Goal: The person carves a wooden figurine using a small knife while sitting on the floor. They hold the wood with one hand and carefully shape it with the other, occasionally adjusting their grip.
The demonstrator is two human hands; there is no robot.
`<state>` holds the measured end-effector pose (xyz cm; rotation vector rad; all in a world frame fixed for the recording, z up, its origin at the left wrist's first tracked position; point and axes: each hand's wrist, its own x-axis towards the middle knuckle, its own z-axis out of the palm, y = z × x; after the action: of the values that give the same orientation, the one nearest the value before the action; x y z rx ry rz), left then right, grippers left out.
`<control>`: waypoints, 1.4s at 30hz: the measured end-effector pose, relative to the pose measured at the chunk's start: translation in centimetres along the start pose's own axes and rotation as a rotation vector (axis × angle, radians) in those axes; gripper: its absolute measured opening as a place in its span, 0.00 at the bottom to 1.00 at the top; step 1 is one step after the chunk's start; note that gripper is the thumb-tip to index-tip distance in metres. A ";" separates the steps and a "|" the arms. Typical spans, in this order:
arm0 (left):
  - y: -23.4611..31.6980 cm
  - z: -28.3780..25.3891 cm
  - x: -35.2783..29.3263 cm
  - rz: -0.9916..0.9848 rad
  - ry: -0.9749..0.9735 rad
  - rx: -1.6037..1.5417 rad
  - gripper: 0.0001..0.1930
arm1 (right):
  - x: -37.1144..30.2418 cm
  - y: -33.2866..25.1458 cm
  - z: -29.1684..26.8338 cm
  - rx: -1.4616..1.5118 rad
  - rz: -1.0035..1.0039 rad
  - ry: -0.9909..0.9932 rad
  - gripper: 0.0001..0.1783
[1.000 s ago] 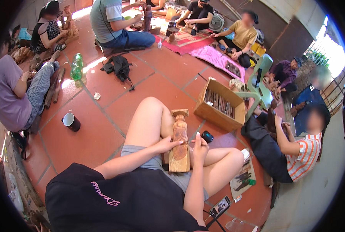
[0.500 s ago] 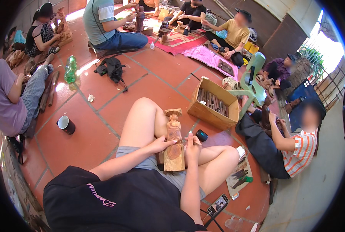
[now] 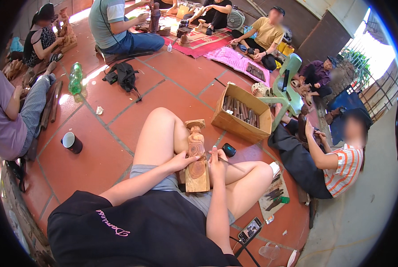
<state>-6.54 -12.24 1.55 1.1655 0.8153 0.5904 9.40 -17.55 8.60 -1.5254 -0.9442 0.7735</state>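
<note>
A carved wooden figure (image 3: 197, 153) with a square block base and a flat cap stands propped in my lap, between my bent legs. My left hand (image 3: 183, 160) grips its left side at mid-height, the thumb lying across the front. My right hand (image 3: 217, 163) is closed round a slim carving tool (image 3: 235, 167), just right of the figure; its shaft points away to the right, over my thigh. The exact kind of tool cannot be made out.
A cardboard box (image 3: 243, 111) of several tools stands ahead. A small black case (image 3: 228, 150) is by my knee. Left are a dark cup (image 3: 72, 143), green bottle (image 3: 75, 79) and black bag (image 3: 123, 76). A phone (image 3: 251, 229) lies right. Several people sit around, one in stripes (image 3: 341, 167) nearby.
The tool in my right hand has swung outward, its shaft now pointing right. My left hand keeps its hold on the figure. The whole view has shifted slightly.
</note>
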 end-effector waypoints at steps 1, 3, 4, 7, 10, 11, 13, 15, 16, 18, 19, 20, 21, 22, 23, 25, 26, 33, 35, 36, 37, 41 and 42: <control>-0.4 -0.2 0.2 -0.015 -0.005 0.012 0.27 | 0.1 -0.2 0.0 -0.074 -0.001 0.016 0.29; 0.1 0.1 -0.1 -0.004 0.015 0.004 0.27 | 0.3 -0.1 -0.2 -0.101 -0.001 0.037 0.29; 0.3 0.3 -0.3 0.001 0.025 0.000 0.27 | 0.4 0.4 -0.2 -0.054 -0.001 0.038 0.29; 2.3 0.6 -1.2 -0.048 -0.038 -0.014 0.29 | 0.1 0.7 0.0 -0.071 -0.050 0.029 0.29; 2.2 0.6 -1.3 -0.016 -0.037 -0.053 0.28 | 0.4 0.7 -0.5 -0.082 0.002 0.033 0.28; 2.2 0.5 -1.3 -0.041 -0.032 -0.020 0.28 | 0.5 0.9 -0.6 -0.070 0.043 0.039 0.28; 1.9 0.2 -0.9 -0.091 -0.024 0.047 0.28 | 0.4 1.1 -0.3 -0.044 0.026 0.020 0.30; 0.5 -0.2 -0.1 -0.049 -0.040 0.030 0.27 | 0.4 1.2 -0.2 -0.047 0.019 0.019 0.31; -0.2 -0.3 0.3 -0.029 -0.047 0.021 0.27 | 0.6 1.1 -0.3 -0.058 0.020 0.023 0.31; 0.3 -0.1 -0.1 -0.045 -0.035 0.005 0.27 | 0.3 0.5 -0.3 -0.011 0.086 0.013 0.31; 0.6 0.0 -0.3 -0.053 -0.028 -0.003 0.27 | 0.3 0.6 -0.3 -0.023 0.066 0.018 0.31; 1.4 0.2 -0.5 -0.080 -0.024 0.041 0.27 | 0.4 0.7 -0.3 -0.035 0.045 0.021 0.31; 2.0 0.5 -0.9 -0.078 -0.023 0.037 0.27 | 0.4 0.8 -0.3 -0.046 0.025 0.022 0.31; 2.7 0.7 -1.3 -0.076 -0.022 0.033 0.27 | 0.4 1.0 -0.4 -0.072 0.018 0.034 0.31; 3.0 0.7 -1.5 -0.071 -0.015 0.027 0.27 | 0.5 0.9 -0.5 -0.099 0.009 0.038 0.30; 2.0 0.4 -0.9 -0.071 -0.017 0.018 0.27 | 0.5 0.6 -0.3 -0.100 0.016 0.035 0.31; 1.9 0.4 -0.9 -0.074 -0.022 0.012 0.27 | 0.2 -0.1 0.0 -0.076 0.036 0.029 0.31; 2.8 0.6 -1.5 -0.042 -0.043 -0.008 0.26 | 0.3 0.7 0.1 -0.020 0.035 0.018 0.30; 3.5 0.7 -1.9 -0.084 -0.036 0.016 0.26 | 0.6 1.0 -0.2 -0.096 -0.008 0.020 0.29; 2.9 0.6 -1.6 -0.053 -0.020 0.001 0.25 | 0.7 1.0 -0.3 -0.133 -0.032 0.020 0.29; 1.7 0.5 -1.0 -0.023 -0.004 -0.014 0.24 | 0.7 1.1 -0.1 -0.069 -0.033 0.030 0.29; 0.9 0.5 -0.6 0.035 -0.002 -0.038 0.25 | 0.8 1.4 -0.1 -0.051 -0.030 0.036 0.29; 0.9 0.4 -0.6 0.025 -0.004 -0.030 0.25 | 0.9 1.3 -0.2 -0.105 -0.028 0.027 0.29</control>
<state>-6.50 -12.66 2.59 1.1508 0.7870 0.6180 10.24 -16.89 7.35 -1.6066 -0.9969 0.6905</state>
